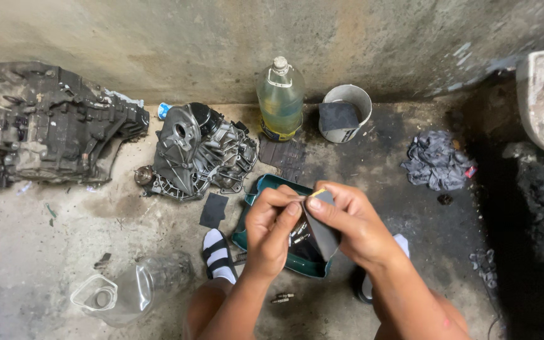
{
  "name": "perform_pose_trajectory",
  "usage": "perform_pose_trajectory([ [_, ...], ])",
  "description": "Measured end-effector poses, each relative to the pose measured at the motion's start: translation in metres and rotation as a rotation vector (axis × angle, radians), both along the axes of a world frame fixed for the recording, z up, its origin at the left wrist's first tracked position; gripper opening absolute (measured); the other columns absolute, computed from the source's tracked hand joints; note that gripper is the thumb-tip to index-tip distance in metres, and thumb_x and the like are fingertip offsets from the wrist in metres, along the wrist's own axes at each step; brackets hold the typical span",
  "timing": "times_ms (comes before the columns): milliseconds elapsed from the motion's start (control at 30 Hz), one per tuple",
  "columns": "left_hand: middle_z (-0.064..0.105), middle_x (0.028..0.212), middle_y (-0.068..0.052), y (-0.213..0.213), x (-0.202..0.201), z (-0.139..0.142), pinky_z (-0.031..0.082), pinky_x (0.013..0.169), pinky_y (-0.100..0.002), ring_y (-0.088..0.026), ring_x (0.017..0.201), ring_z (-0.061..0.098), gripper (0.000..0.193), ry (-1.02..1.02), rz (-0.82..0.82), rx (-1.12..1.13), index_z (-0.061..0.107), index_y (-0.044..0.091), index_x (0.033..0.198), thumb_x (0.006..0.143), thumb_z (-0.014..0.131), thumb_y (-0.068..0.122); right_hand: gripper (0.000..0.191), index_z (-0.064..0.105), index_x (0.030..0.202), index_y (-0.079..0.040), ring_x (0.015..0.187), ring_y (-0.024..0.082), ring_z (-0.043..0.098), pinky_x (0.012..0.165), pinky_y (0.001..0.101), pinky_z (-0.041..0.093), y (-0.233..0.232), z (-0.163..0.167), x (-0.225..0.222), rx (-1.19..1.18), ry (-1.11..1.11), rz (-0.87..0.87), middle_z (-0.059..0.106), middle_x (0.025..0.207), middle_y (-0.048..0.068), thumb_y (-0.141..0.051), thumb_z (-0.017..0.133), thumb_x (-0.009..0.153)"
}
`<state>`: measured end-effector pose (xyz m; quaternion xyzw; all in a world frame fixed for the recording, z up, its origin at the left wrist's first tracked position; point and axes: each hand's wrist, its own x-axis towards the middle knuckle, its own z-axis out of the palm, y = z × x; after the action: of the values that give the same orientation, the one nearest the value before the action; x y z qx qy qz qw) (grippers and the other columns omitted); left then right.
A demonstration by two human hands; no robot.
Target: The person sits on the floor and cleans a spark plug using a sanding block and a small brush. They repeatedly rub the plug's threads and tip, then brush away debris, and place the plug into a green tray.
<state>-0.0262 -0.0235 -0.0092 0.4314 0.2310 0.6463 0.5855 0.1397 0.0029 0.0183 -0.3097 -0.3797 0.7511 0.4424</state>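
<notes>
While the person crouched over the dirty concrete floor [45, 252], both hands were busy right above a green tray [256, 189]. The left hand [272, 230] was pinched shut on a small thin metal part [296, 199], hard to make out because the fingers covered most of it. The right hand [347, 220] was closed around a folded sheet of dark sandpaper [323, 234], pressing it against that part, so the two hands were touching. A few more small metal bits [298, 234] sat in the tray under the hands, and two lay on the floor [282, 298] just in front of it.

Further out, a grey gearbox housing [199, 151] sat just left of the tray, with a bigger, grimier gearbox [45, 123] well off to the left by the wall. A plastic bottle of yellowish liquid [280, 97] stood near the wall beside a white bucket [347, 104]. A crumpled grey rag [434, 160] was off to the right, and a clear plastic jug [121, 289] lay on its side at lower left. Striped sandal on the left foot [218, 255].
</notes>
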Motion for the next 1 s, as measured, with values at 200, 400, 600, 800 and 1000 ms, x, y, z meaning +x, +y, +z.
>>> perform_pose_trajectory([
  [200,0.059,0.097,-0.005,-0.001,0.003,0.000,0.038,0.074,-0.022,-0.006,0.082,0.048,0.004,0.010,0.046,-0.083,0.059,0.000,0.102,0.105,0.058,0.003,0.017,0.067,0.089,-0.005,0.070,0.004,0.054,0.061,0.0228,0.043,0.000,-0.003,-0.002,0.043,-0.089,-0.019,0.065,0.079,-0.003,-0.021,0.071,0.095],
  [400,0.055,0.093,-0.001,-0.001,0.000,-0.002,0.037,0.075,-0.022,-0.006,0.083,0.046,0.007,0.061,-0.002,-0.008,0.056,0.002,0.100,0.106,0.059,0.004,0.020,0.064,0.084,-0.007,0.067,0.002,0.050,0.058,0.0219,0.038,-0.003,-0.003,-0.005,0.064,-0.069,-0.095,0.062,0.075,-0.004,-0.020,0.071,0.098],
  [600,0.056,0.091,0.000,-0.002,0.010,-0.009,0.038,0.072,-0.023,-0.007,0.081,0.046,0.006,0.024,0.138,-0.062,0.056,0.003,0.098,0.104,0.057,0.004,0.022,0.063,0.086,-0.006,0.073,0.002,0.050,0.062,0.0212,0.041,-0.009,0.000,-0.010,0.261,-0.315,-0.167,0.058,0.078,-0.006,-0.021,0.067,0.101],
  [800,0.052,0.082,0.003,-0.003,0.021,-0.009,0.036,0.065,-0.022,-0.004,0.073,0.042,0.013,0.305,0.344,0.035,0.054,0.003,0.093,0.105,0.060,0.004,0.030,0.064,0.088,-0.006,0.072,0.003,0.048,0.061,0.0221,0.041,-0.013,-0.002,-0.010,0.260,-0.515,-0.233,0.056,0.078,-0.006,-0.029,0.057,0.106],
  [1000,0.054,0.077,0.000,-0.002,0.035,-0.005,0.042,0.064,-0.025,-0.005,0.071,0.049,0.019,0.449,0.467,0.120,0.055,0.003,0.090,0.106,0.061,0.009,0.039,0.063,0.086,-0.004,0.067,0.005,0.047,0.058,0.0240,0.039,-0.012,-0.006,-0.007,0.134,-0.443,-0.303,0.057,0.075,-0.003,-0.033,0.052,0.109],
])
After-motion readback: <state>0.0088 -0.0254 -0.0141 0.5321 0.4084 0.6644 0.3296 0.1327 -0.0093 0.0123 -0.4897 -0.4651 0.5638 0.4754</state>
